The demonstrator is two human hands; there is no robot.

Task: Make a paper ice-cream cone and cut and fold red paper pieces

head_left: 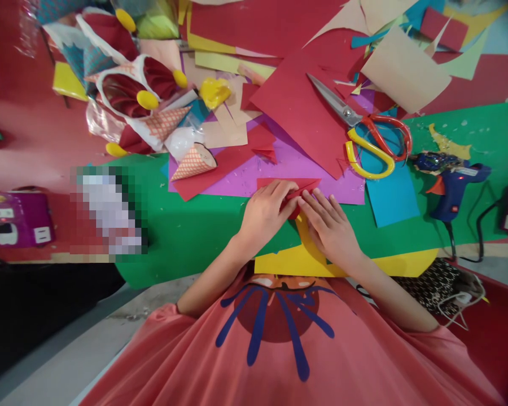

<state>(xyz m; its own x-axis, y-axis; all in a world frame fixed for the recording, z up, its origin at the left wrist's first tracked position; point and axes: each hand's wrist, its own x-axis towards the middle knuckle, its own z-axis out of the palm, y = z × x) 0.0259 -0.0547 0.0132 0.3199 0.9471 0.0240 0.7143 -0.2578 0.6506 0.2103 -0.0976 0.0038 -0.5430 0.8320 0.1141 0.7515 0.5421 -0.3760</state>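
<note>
A small folded piece of red paper (298, 186) lies on a purple sheet (279, 169) and a large green sheet (186, 231) in front of me. My left hand (265, 211) presses on its left part with fingers flat. My right hand (328, 223) presses on its right part, fingertips meeting the left hand's. Most of the red paper is hidden under both hands. A yellow sheet (296, 262) lies under my right wrist.
Red and yellow scissors (364, 132) lie on a big red sheet (296, 107) behind the hands. A blue glue gun (452, 180) sits at right, a blue square (392, 197) beside it. Paper cones and folded decorations (144, 96) crowd the back left. A purple power strip (19, 217) sits far left.
</note>
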